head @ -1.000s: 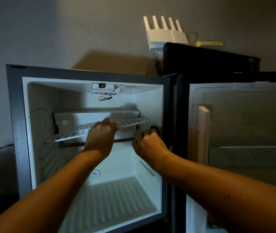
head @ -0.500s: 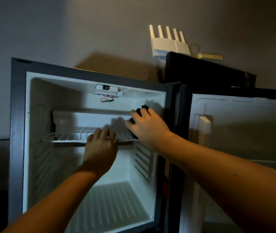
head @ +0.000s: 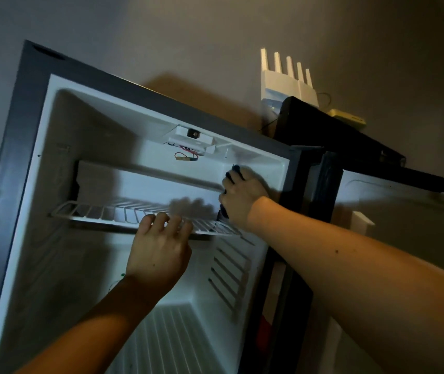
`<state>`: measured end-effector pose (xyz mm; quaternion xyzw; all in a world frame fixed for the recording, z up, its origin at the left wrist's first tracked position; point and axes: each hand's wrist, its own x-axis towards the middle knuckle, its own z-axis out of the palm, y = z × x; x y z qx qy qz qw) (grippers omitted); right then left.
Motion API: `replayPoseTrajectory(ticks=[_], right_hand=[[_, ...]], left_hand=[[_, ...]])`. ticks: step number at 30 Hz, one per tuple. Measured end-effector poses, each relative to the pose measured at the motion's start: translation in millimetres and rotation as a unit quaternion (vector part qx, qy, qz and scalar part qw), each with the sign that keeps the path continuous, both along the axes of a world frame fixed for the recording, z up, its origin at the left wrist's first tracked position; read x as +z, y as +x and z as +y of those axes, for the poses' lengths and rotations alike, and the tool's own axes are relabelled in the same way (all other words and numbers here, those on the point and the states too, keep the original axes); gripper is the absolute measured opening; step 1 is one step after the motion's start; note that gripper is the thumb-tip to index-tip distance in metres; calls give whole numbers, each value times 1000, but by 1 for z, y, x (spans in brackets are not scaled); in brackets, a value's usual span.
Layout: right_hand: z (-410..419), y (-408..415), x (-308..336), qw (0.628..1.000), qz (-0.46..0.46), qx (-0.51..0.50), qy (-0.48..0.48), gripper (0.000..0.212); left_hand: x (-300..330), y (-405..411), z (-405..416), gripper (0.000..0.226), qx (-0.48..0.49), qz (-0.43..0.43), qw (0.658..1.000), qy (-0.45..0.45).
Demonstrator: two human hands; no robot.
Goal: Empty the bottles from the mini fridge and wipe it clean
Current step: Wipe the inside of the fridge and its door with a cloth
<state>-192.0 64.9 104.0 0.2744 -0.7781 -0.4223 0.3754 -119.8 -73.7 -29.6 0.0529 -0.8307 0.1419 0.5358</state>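
Note:
The mini fridge (head: 21, 163) stands open, its white inside holding no bottles that I can see. A white wire shelf (head: 99, 213) spans the upper part. My left hand (head: 158, 252) grips the shelf's front edge from below, fingers curled over the wires. My right hand (head: 242, 197) is pressed against the upper right inner wall, closed on a dark cloth (head: 235, 171) that peeks out above and below the fingers.
The fridge door (head: 404, 238) hangs open to the right. A white router (head: 285, 82) with several antennas and a yellowish box (head: 347, 121) sit on a black surface (head: 331, 130) behind. A light unit with loose red wires (head: 188, 147) hangs from the fridge ceiling.
My right hand with the cloth has moved up the right inner wall, from below the shelf to above it. The shelf went from tilted to level. The view has tilted and come closer.

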Motion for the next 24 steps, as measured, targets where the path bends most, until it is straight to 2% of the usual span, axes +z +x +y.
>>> replayPoseTrajectory(ticks=[2,7,11,13,17,24], right_hand=[[-2,-4,3,1000,5,-5,-14,42],[-2,-11,-18,996,-75,47,5,39],[-3,-12,-5,997,-36,74,15,35],[-4,-11,0,998,-8,64,3,35],[-6,-4,-1,998,-59,0,5,39],[24,24,12,998,-45,-8,40,43]], left_hand=[[0,0,0,22,-5,7,1000,-2],[0,2,1,25,-10,4,1000,11],[0,3,2,27,-12,0,1000,17],[0,3,3,27,-12,1,1000,16],[-1,4,3,27,-5,0,1000,13],[3,7,5,27,13,-19,1000,19]])
